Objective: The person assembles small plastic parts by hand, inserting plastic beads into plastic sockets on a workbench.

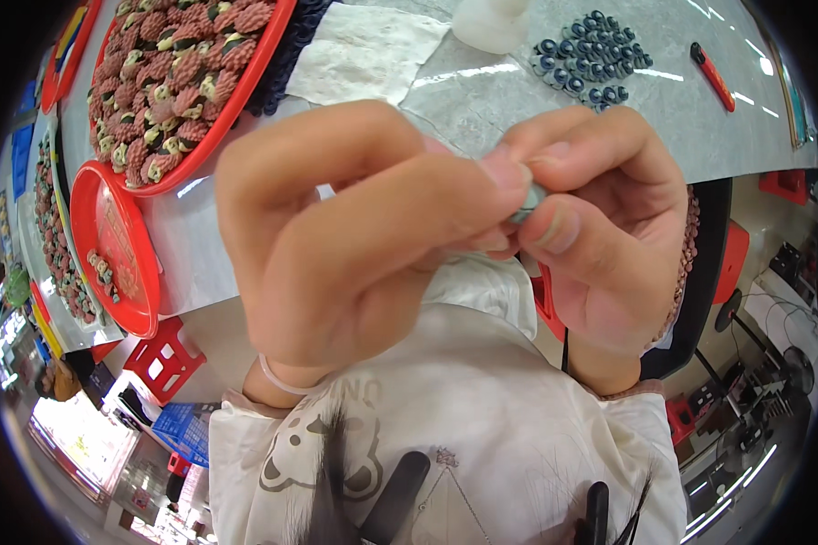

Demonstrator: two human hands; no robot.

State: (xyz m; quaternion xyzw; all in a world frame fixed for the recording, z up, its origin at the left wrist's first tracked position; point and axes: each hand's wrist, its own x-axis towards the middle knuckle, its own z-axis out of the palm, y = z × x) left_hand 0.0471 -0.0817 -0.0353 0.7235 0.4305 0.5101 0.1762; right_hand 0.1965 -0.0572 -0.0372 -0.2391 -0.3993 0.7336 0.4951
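mostly hidden, 1 small pale-green piece (531, 203) is pinched between both hands (336, 227), its shape unclear

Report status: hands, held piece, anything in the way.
Right hand: pinching small grey-green piece. Left hand: fingers up against it. Fingers hide most of the piece; no other obstruction visible.

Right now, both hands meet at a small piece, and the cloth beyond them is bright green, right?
Not quite: the head view shows the cloth is white, not green. The left hand and right hand do meet at a small piece.
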